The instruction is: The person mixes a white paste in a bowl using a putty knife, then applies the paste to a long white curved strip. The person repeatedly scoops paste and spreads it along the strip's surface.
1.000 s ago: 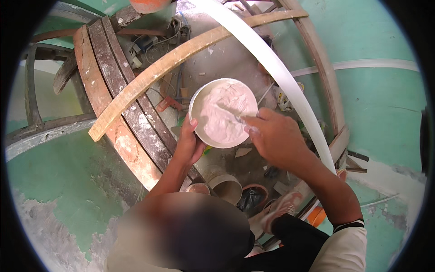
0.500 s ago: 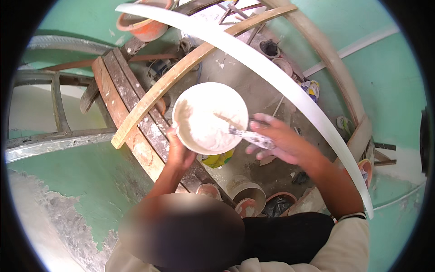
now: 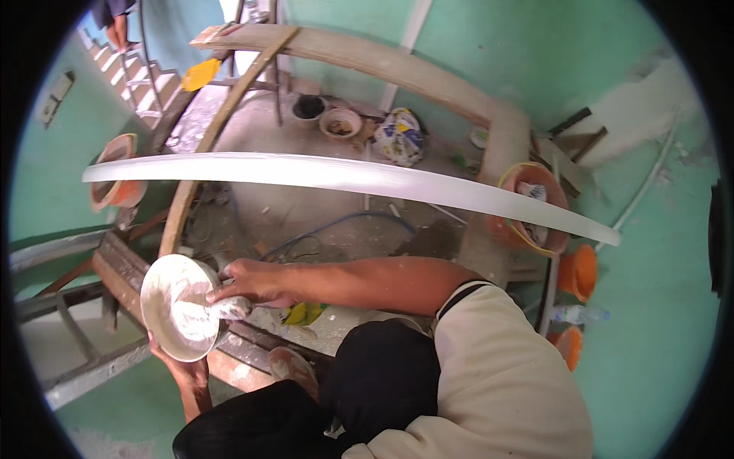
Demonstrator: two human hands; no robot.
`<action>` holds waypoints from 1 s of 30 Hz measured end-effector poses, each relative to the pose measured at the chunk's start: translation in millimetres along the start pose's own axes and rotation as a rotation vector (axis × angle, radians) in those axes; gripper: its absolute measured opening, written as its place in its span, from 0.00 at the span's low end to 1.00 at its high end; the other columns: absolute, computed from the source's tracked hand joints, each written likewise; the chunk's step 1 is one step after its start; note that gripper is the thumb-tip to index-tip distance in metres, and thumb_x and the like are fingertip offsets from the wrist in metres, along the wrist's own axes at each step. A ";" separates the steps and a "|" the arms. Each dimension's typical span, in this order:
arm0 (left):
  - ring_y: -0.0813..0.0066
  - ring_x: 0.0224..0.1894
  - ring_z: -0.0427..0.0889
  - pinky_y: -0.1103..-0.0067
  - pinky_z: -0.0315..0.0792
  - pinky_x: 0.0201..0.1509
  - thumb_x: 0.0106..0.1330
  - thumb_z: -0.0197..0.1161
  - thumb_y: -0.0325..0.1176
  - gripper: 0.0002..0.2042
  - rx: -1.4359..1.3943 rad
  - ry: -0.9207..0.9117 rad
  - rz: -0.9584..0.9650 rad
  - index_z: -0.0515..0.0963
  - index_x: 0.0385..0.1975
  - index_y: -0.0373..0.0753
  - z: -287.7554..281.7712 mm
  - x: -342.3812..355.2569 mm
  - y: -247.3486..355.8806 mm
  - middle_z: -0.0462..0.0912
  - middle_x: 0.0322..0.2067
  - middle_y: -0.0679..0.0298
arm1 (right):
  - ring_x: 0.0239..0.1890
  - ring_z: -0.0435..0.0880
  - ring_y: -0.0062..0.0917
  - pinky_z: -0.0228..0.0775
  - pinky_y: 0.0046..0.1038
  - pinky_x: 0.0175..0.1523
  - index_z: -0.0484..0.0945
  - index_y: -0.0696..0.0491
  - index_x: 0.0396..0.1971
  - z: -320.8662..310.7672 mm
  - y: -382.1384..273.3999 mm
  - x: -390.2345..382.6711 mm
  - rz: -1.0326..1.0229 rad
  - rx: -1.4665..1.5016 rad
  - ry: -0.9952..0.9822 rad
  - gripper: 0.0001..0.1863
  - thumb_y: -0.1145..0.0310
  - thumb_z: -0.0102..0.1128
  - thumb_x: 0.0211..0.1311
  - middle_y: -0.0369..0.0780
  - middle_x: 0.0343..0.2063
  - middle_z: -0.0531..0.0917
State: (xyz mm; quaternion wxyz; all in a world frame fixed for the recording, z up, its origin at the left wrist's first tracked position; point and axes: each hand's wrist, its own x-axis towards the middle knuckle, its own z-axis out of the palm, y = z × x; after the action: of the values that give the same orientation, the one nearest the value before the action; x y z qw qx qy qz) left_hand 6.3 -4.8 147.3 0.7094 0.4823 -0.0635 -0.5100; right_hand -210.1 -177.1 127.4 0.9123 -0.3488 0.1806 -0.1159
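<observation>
A white bowl (image 3: 155, 310) of white paste (image 3: 193, 317) is tilted at the lower left. My left hand (image 3: 183, 369) holds it from below, fingers closed on its near side. Over the far rim reaches my right hand (image 3: 256, 283), its fingers closed round a putty knife (image 3: 232, 308) with a pale, speckled handle. The knife's blade is sunk in the paste and mostly hidden. Beyond my hands a long white strip (image 3: 336, 172) spans the view from left to right.
Planks (image 3: 241, 367) lie below the bowl, and a wooden batten (image 3: 183, 210) slants behind it. An orange tub (image 3: 118, 195) stands left; another tub (image 3: 527, 222) stands right. A hose (image 3: 336, 223) crosses the floor. A person's legs (image 3: 121, 32) show on the stairs.
My view has swung right, so the bowl and both hands now appear farther left. The bowl is more tilted, and my right hand has closed round the knife's handle.
</observation>
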 end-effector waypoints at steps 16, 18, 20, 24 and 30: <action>0.73 0.55 0.84 0.71 0.84 0.56 0.75 0.63 0.46 0.30 0.624 -0.644 -0.222 0.67 0.71 0.37 1.8 110.5 94.1 0.80 0.60 0.60 | 0.48 0.88 0.34 0.85 0.35 0.48 0.77 0.61 0.58 -14.2 -53.1 -34.0 -0.205 -0.130 0.163 0.24 0.58 0.62 0.72 0.46 0.51 0.85; 0.72 0.59 0.82 0.70 0.82 0.61 0.76 0.63 0.43 0.30 0.650 -0.685 -0.234 0.65 0.73 0.36 -3.7 137.9 83.3 0.81 0.59 0.61 | 0.42 0.88 0.29 0.84 0.30 0.46 0.76 0.63 0.58 -14.4 -55.6 -31.1 -0.129 -0.080 0.282 0.25 0.60 0.64 0.70 0.44 0.46 0.86; 0.72 0.53 0.86 0.70 0.85 0.55 0.74 0.66 0.43 0.30 0.606 -0.779 -0.205 0.69 0.71 0.36 -7.4 167.6 75.3 0.84 0.56 0.61 | 0.38 0.89 0.27 0.84 0.28 0.45 0.75 0.64 0.57 -16.9 -64.3 -14.7 -0.091 -0.079 0.361 0.25 0.61 0.64 0.69 0.44 0.44 0.87; 0.73 0.48 0.88 0.73 0.84 0.53 0.72 0.68 0.42 0.30 0.508 -0.830 -0.282 0.70 0.70 0.37 -25.3 218.8 87.8 0.86 0.52 0.64 | 0.37 0.88 0.28 0.84 0.28 0.42 0.74 0.65 0.57 -21.6 -74.8 46.8 -0.039 -0.146 0.426 0.25 0.62 0.63 0.69 0.46 0.43 0.86; 0.71 0.48 0.88 0.70 0.84 0.51 0.76 0.57 0.54 0.33 0.553 -0.602 -0.335 0.66 0.72 0.37 -127.6 304.3 140.9 0.83 0.56 0.59 | 0.41 0.88 0.28 0.85 0.29 0.47 0.73 0.67 0.60 -5.8 -71.1 201.5 0.016 -0.221 0.330 0.31 0.60 0.67 0.66 0.48 0.46 0.85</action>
State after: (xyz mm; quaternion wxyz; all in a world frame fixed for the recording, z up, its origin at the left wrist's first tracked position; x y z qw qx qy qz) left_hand 317.5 -162.5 63.3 0.4112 0.4873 -0.3223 -0.6997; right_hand -35.6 -300.4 121.5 0.8274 -0.4218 0.3420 -0.1434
